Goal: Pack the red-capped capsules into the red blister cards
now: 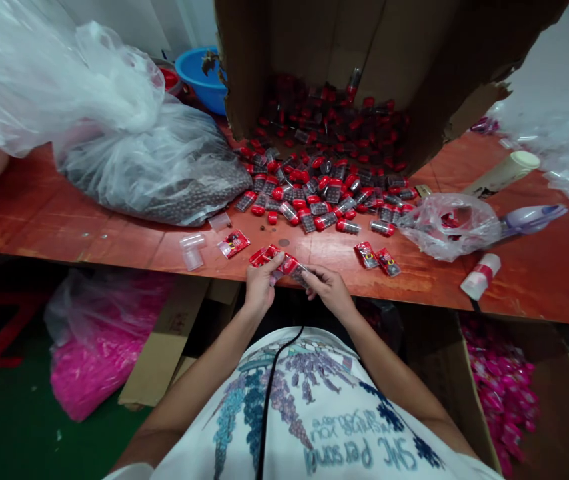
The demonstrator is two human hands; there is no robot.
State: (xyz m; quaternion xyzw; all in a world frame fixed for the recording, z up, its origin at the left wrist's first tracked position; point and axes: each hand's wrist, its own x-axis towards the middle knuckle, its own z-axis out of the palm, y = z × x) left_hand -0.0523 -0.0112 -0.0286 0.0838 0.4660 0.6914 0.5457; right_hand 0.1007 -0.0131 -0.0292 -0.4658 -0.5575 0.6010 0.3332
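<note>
My left hand (260, 285) is closed in a pinch on small red packets (263, 254) at the table's front edge. Beside it, my right hand (328, 288) grips the lower end of a small packet (292, 265) with a red top and dark contents. That packet spans the gap between both hands, and its far end is partly covered by fingers. To the left lies a flat red packet (233, 245), with clear plastic tubes (192, 251) next to it. Right of my hands are two more packets, one of them a red and black packet (388, 262).
A large carton (324, 40) lies open at the back, spilling red-capped clear tubes (332, 190) of dark pellets. A plastic bag of dark beads (164, 173) sits left. A crumpled bag (452, 227) and a white roll (482, 277) lie right. Below is a carton of pink items (502, 393).
</note>
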